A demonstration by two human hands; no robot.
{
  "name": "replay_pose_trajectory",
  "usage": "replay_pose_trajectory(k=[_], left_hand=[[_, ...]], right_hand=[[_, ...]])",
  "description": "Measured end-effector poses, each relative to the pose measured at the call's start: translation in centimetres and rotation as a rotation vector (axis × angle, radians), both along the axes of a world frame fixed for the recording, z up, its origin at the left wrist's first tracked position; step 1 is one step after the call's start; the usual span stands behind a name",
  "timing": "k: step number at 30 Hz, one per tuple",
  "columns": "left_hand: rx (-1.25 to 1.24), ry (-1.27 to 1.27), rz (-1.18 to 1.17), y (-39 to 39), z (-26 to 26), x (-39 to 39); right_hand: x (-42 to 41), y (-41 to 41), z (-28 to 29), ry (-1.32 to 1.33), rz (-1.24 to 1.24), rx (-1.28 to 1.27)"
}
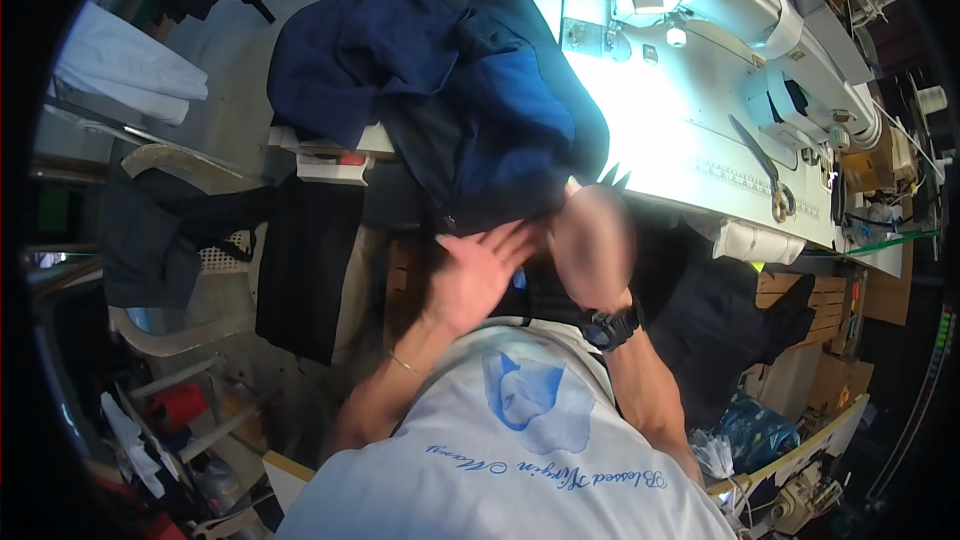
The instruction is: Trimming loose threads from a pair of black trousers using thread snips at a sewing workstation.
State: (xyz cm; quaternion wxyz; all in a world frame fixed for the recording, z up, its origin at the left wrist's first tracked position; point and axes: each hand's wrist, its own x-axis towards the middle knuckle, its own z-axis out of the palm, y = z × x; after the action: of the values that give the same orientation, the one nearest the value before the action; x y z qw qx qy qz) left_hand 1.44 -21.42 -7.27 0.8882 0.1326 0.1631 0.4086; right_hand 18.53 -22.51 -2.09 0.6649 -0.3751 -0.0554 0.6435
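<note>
My left hand [480,274], a thin bangle at its wrist, is palm up with fingers spread, just below the lower edge of a dark navy garment [405,52]. It holds nothing that I can see; whether its fingertips touch the cloth is unclear. My right hand [592,247], with a black wristwatch [611,328], is at the garment's lower right edge. A blurred patch hides most of it, so its grip cannot be seen. The garment lies bunched over the table's front edge, a brighter blue part [517,112] showing. A small shiny piece [450,221] sits near its lower edge.
A white sewing machine [750,7] stands on the lit white table [675,157], with scissors [765,157] and a clear ruler [720,171] at right. Dark cloth [307,270] hangs over a chair [180,334] at left. More dark cloth [705,330] hangs below the table.
</note>
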Motion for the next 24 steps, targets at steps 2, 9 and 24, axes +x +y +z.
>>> replay_pose_trajectory(k=[2,9,24], left_hand=[[0.227,0.143,0.061,-0.1,0.2,2.4],[0.233,0.299,0.312,3.6,4.0,3.8],[0.311,0.404,0.225,3.6,3.9,2.7]], right_hand=[[0.2,-0.3,-0.2,0.056,0.046,0.042],[2.1,-1.9,0.0,-1.256,-0.236,0.143],[4.1,0.0,3.8,-1.037,-0.166,0.276]])
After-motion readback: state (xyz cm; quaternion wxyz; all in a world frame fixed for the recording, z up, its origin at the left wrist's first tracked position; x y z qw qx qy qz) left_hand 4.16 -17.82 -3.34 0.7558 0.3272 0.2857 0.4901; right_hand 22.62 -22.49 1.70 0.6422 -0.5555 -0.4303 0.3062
